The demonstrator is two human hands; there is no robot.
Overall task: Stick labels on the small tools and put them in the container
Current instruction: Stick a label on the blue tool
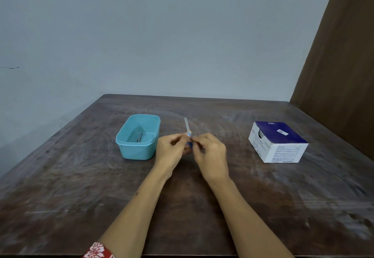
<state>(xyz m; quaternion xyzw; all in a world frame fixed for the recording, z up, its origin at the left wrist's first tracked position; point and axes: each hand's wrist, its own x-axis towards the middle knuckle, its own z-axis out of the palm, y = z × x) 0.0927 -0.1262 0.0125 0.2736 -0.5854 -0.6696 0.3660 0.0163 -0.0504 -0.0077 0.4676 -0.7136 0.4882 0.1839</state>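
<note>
both hands meeting mid-table, left hand and right hand pinching a small capped needle between fingertips, teal container just left of them, white-and-blue box off right

Dark wooden table, grey-blue wall

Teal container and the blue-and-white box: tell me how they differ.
The teal container is open-topped with rounded corners; the blue-and-white box is closed and sharp-edged. The container is plain with a small metal tool inside; the box carries printed labels, contents hidden. The container sits left of the hands, the box right. Both rest on the wooden table.
</note>
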